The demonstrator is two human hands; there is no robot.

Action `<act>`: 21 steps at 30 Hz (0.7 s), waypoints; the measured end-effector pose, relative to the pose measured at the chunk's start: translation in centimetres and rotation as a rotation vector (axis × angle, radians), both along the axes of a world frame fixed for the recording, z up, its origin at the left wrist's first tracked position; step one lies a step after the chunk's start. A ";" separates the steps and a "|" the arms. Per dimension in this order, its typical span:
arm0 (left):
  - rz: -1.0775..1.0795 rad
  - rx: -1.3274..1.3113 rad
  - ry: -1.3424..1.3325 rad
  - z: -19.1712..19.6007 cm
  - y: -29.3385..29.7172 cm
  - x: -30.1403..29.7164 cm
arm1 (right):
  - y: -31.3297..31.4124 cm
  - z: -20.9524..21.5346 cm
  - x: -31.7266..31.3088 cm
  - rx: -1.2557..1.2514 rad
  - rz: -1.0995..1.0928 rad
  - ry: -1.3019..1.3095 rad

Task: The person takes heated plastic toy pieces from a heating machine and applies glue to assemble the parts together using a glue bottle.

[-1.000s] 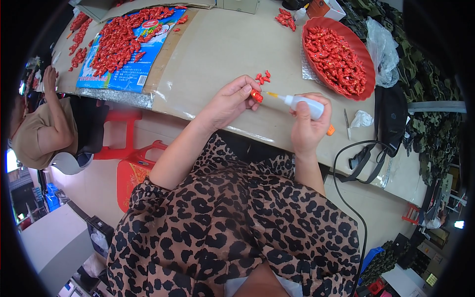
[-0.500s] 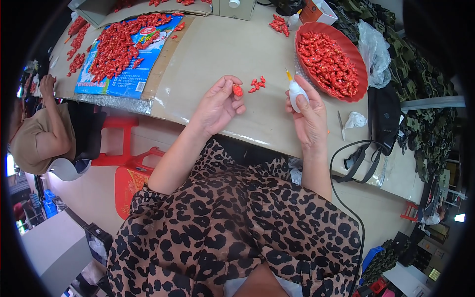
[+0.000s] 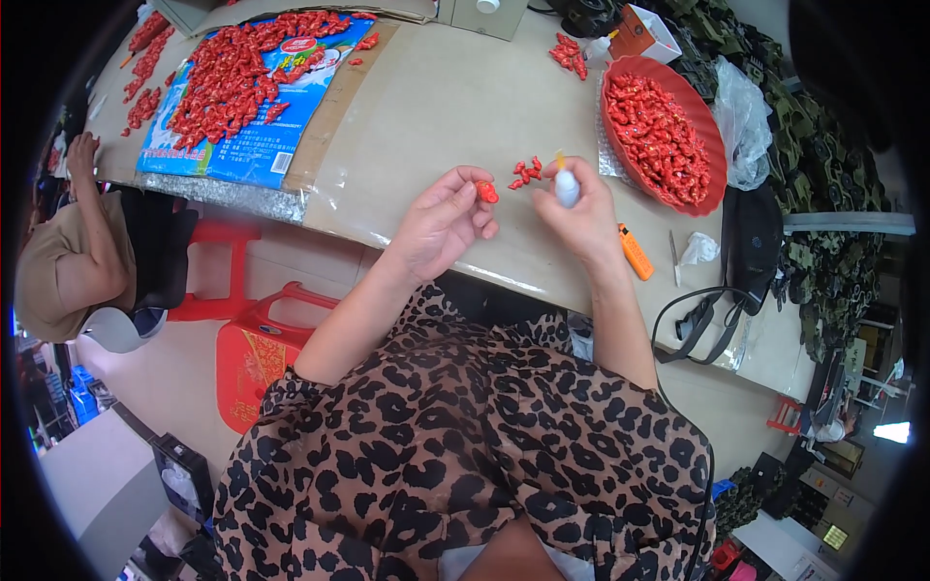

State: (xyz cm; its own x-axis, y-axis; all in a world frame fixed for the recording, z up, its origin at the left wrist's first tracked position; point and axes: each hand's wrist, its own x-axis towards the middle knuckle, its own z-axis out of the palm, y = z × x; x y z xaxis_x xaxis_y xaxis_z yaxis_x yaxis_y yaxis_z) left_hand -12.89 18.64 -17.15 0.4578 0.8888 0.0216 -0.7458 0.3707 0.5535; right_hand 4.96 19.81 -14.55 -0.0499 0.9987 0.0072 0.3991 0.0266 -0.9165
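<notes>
My left hand (image 3: 446,225) pinches a small red figure (image 3: 487,193) between thumb and fingertips. In my right hand (image 3: 583,218) is a small white squeeze bottle (image 3: 567,188) with a narrow yellow tip, held upright. Just beyond and between the hands, several small red pieces (image 3: 526,174) lie loose on the table (image 3: 455,97). To the right of my right hand stands a scalloped red bowl (image 3: 719,160), heaped with small red pieces (image 3: 661,136). What exactly the red figures depict is too small to make out.
Red pieces cover a blue printed sheet (image 3: 247,160) at left. An orange-handled tool (image 3: 635,252), a thin metal tool (image 3: 674,257) and crumpled tissue (image 3: 700,249) lie at right, near a black strapped bag (image 3: 752,232). Another person (image 3: 82,257) sits at far left, beside red stools (image 3: 254,363).
My right hand has moved left with the squeeze bottle, closer to the left hand and the loose pieces. The orange-handled tool now shows beside it. The view has shifted slightly.
</notes>
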 end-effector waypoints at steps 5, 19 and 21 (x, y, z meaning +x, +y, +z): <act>-0.035 -0.031 -0.030 0.2 -0.1 0.5 | 0.8 -0.8 -0.4 0.254 0.052 -0.282; -0.031 -0.024 -0.009 0.3 0.7 -0.1 | 0.8 0.8 0.1 -0.133 -0.022 0.332; -0.027 -0.024 0.000 0.3 0.9 -0.1 | 0.6 0.8 0.8 -0.175 -0.010 0.680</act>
State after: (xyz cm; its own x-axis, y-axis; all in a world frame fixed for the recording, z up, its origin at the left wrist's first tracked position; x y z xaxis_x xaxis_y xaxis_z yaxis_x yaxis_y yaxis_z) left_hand -12.95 19.51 -16.81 0.4819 0.8762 0.0005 -0.7350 0.4039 0.5447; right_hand 5.75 20.38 -13.72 -0.0817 0.9885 -0.1271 -0.2652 -0.1445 -0.9533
